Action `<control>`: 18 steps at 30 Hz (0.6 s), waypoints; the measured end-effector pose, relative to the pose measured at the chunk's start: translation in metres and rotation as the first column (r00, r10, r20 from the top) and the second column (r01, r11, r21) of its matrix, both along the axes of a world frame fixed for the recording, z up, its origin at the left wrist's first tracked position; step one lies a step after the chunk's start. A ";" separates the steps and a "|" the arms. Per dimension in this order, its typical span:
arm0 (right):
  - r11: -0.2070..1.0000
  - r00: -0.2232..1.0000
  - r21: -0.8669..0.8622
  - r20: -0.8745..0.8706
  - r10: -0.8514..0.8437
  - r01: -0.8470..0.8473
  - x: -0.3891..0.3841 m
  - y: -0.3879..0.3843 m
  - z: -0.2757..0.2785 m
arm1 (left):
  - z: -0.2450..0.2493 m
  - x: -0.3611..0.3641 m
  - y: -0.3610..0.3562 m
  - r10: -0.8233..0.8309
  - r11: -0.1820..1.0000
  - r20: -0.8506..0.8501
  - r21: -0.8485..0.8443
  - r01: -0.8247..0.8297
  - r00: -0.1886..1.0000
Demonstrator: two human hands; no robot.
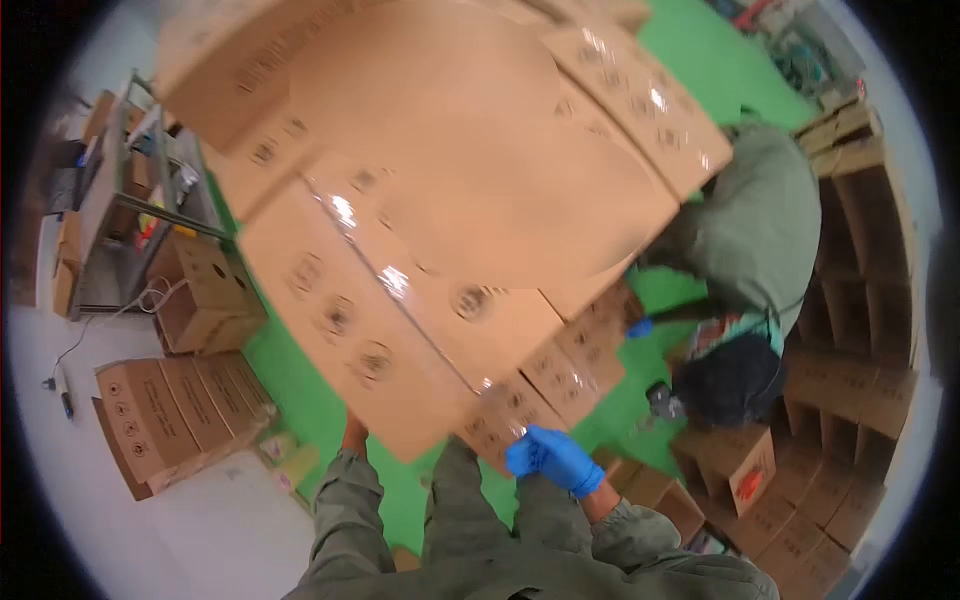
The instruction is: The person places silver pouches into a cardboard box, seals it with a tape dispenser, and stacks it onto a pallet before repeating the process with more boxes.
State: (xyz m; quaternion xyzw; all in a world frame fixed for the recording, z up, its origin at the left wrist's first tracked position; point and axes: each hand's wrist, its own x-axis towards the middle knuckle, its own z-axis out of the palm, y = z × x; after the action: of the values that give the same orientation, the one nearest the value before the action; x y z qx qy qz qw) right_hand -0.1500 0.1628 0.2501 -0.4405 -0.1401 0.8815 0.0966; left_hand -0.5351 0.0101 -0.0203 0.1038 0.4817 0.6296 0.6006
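A large taped cardboard box [400,300] with dark printed symbols fills the middle of the view, among other sealed boxes. My right hand [555,461], in a blue glove, is closed at the box's near right corner; what its fingers hold, if anything, cannot be made out. On the left, only the wrist side of my left hand [354,434] shows beside the box's near left edge, its fingers hidden by the box. Smaller taped boxes [570,378] lie lower down, just beyond my right hand.
A co-worker [755,220] bends down at the right, with blue gloved hands near the boxes. Open cartons [850,390] are stacked along the right wall. At the left stand a metal rack [115,220], an open carton [205,290] and flat-sided boxes [180,415]. The floor [285,365] is green.
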 end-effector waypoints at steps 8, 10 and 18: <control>0.948 0.720 -0.197 0.692 -0.047 0.252 0.166 -0.142 -0.313 | -0.171 0.136 0.033 -0.166 0.984 -0.142 -0.082 0.155 0.976; 0.937 0.697 -0.194 0.714 -0.067 0.290 0.166 -0.142 -0.350 | -0.166 0.148 0.045 -0.255 0.960 -0.520 -0.241 0.146 0.815; 0.675 0.620 0.062 0.339 -0.707 0.735 0.160 -0.167 -0.426 | -0.156 0.120 -0.009 -0.869 0.442 -0.386 -0.887 0.136 0.308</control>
State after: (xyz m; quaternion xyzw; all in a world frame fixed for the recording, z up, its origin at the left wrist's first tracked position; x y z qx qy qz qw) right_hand 0.0096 -0.0040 -0.1757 -0.6062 0.0705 0.6847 0.3984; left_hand -0.4151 0.0015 -0.1760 0.3046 0.8321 -0.0047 0.4634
